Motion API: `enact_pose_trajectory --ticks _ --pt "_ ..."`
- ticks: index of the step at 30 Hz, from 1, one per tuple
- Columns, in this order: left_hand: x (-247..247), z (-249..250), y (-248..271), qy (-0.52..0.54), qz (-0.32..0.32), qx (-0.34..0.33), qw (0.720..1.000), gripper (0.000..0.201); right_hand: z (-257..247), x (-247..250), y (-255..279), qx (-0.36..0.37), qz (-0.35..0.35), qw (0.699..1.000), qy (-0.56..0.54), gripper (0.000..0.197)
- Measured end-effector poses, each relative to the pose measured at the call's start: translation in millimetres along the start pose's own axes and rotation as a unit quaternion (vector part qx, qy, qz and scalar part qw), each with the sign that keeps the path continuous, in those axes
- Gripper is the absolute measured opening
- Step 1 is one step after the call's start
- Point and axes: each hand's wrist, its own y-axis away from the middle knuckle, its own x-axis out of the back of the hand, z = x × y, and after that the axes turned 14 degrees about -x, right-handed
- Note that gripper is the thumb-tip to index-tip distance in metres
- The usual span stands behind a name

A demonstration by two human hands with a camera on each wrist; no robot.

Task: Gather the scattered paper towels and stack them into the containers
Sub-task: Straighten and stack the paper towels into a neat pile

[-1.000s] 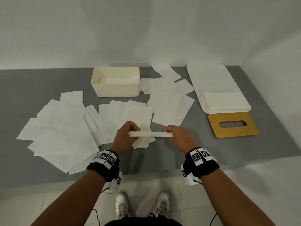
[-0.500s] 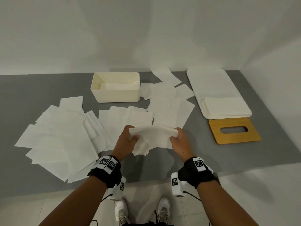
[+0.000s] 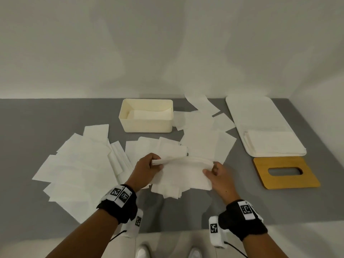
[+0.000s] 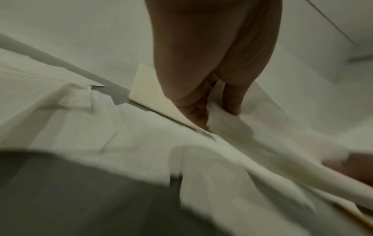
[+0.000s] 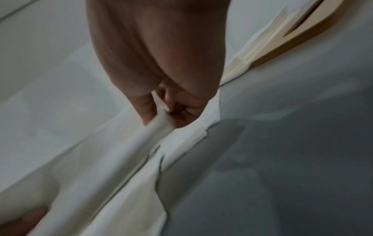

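Both hands hold a gathered stack of white paper towels (image 3: 183,174) above the grey table's front middle. My left hand (image 3: 147,167) pinches the stack's left end (image 4: 220,111); my right hand (image 3: 216,173) pinches its right end (image 5: 161,118). The stack lies tilted, its broad face toward me. Many loose paper towels (image 3: 81,164) lie spread on the left and in the middle behind the stack. A cream box (image 3: 147,115) at the back middle holds some towels. A white tray (image 3: 260,123) at the right carries a neat pile of towels (image 3: 273,142).
A wooden lid (image 3: 285,172) with a slot lies in front of the white tray. The grey table (image 3: 37,118) meets a white wall at the back and right. My shoes show below the table's front edge.
The stack has turned from edge-on to face-on and sits lower, nearer to me. Both hands have kept their hold on its ends.
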Motion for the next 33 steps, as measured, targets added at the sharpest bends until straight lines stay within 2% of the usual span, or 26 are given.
enact_pose_trajectory --ticks 4,7,11,13,15,18,23,27,29,33 --pt "46.4 9.6 -26.0 0.012 0.026 0.003 1.0 0.013 -15.7 4.6 -1.5 0.017 0.003 0.998 -0.059 0.013" --pt "91.6 7.8 -53.5 0.044 0.105 0.027 0.993 0.009 -15.9 14.1 2.4 0.029 0.033 0.997 -0.066 0.011" --pt "147.5 -5.9 -104.6 0.059 0.195 0.077 0.976 0.04 8.6 24.6 7.8 -0.001 0.055 0.998 -0.04 0.01" --pt "162.5 -12.0 -132.4 0.042 0.199 0.107 0.973 0.038 24.3 27.1 11.5 -0.012 0.075 0.996 -0.039 0.012" --pt "169.7 -16.8 -158.6 0.027 0.174 0.135 0.975 0.037 33.0 28.3 16.3 -0.028 0.086 0.995 -0.052 0.016" --pt "171.5 -24.0 -188.0 0.004 0.092 0.164 0.982 0.038 35.4 25.1 25.9 -0.055 0.086 0.991 -0.084 0.014" --pt "160.1 -30.9 -215.2 -0.066 -0.022 0.189 0.98 0.043 29.4 18.6 34.0 -0.048 0.088 0.991 -0.088 0.015" --pt "150.4 -29.2 -226.6 -0.188 -0.039 0.175 0.966 0.053 27.5 12.4 33.5 -0.038 0.107 0.991 -0.065 0.025" --pt "147.7 -28.3 -229.4 -0.243 -0.05 0.146 0.958 0.056 29.4 8.2 34.7 -0.034 0.111 0.992 -0.054 0.025" --pt "135.7 -28.7 -230.7 -0.3 -0.057 0.126 0.944 0.065 28.0 4.3 40.4 -0.035 0.081 0.995 -0.056 0.025"
